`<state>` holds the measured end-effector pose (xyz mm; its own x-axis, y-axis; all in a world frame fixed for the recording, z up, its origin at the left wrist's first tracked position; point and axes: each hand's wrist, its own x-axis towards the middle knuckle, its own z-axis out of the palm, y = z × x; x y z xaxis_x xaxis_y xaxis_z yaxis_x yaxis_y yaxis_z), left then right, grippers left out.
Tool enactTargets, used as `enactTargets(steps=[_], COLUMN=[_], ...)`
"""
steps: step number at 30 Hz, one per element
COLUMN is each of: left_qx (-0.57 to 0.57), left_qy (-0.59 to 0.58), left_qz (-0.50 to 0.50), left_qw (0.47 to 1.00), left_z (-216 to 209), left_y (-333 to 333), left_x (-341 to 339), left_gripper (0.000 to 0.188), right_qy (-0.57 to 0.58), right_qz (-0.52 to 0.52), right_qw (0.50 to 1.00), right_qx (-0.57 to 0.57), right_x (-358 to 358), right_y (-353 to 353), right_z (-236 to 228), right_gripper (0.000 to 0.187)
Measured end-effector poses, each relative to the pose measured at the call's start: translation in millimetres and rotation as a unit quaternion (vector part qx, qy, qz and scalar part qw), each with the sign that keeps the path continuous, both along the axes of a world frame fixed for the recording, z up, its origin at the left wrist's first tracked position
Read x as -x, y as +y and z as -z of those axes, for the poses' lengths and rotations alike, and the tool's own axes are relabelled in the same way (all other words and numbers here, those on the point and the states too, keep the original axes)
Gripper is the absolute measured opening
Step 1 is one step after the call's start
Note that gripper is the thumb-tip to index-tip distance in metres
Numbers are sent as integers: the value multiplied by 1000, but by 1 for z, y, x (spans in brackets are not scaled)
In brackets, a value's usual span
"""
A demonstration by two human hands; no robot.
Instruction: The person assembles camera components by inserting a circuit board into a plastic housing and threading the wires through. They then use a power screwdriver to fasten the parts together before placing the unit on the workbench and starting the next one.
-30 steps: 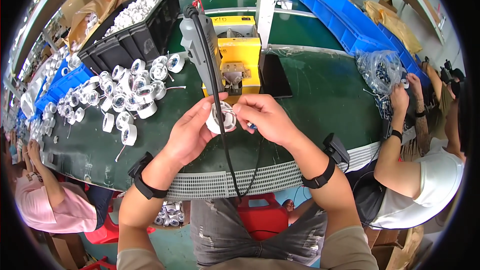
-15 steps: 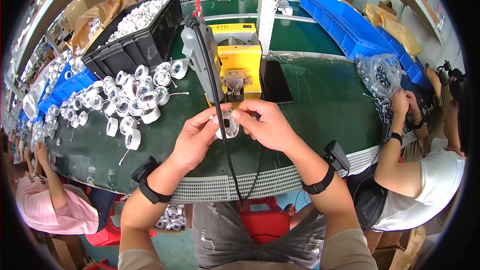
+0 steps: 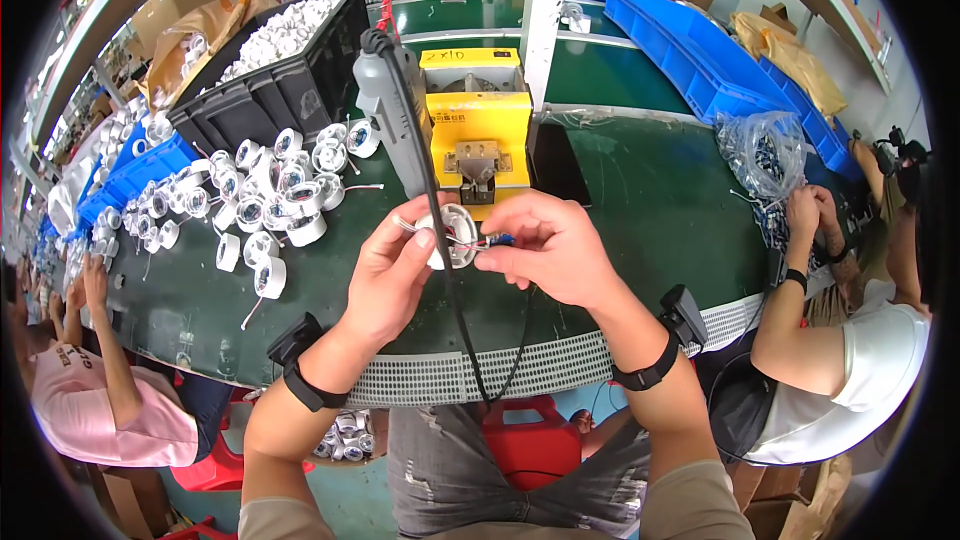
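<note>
My left hand (image 3: pixel 393 262) grips a round white plastic housing (image 3: pixel 461 224) by its left side, thumb in front. The housing is tilted so that its hollow inside shows, with thin wires crossing it. At its right side my right hand (image 3: pixel 552 248) pinches a small blue circuit board (image 3: pixel 499 239) between thumb and fingers. Wires run from the board toward the housing. A black cable (image 3: pixel 441 215) passes in front of the housing and hides part of it. Just beyond my hands stands a yellow bench machine (image 3: pixel 478 120) with a metal fixture at its front.
A grey handheld power tool (image 3: pixel 390 110) stands upright left of the machine. White round housings (image 3: pixel 262 245) with wires lie piled at left, before a black crate (image 3: pixel 270 80). A dark flat panel (image 3: pixel 560 165), blue trays (image 3: pixel 690 60) and a plastic bag (image 3: pixel 765 145) are at right. People sit on both sides.
My right hand has drawn slightly right from the housing, and the blue circuit board now shows in its fingers. The housing has turned, showing its inside and wires.
</note>
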<state>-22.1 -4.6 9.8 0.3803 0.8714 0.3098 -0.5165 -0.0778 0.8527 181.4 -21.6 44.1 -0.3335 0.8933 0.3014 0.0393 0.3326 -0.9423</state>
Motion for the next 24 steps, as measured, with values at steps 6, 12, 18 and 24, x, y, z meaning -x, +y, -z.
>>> enactTargets(steps=[6, 12, 18, 24], left_qx=[-29, -16, -25, -25], left_qy=[-39, -14, -59, -75], left_qz=[82, 125, 143, 161], left_qw=[995, 992, 988, 984], left_z=[-2, -3, 0, -1], left_y=[0, -4, -4, -4], left_x=[-1, -2, -4, -5], left_gripper=[42, 56, 53, 60], right_qy=[160, 48, -59, -20], right_qz=[-5, 63, 185, 116], right_qw=[984, 997, 918, 971], right_qx=[82, -9, -346, -210], right_x=[14, 18, 23, 23], right_y=[2, -3, 3, 5], right_z=[7, 11, 17, 18], right_gripper=[21, 18, 18, 37])
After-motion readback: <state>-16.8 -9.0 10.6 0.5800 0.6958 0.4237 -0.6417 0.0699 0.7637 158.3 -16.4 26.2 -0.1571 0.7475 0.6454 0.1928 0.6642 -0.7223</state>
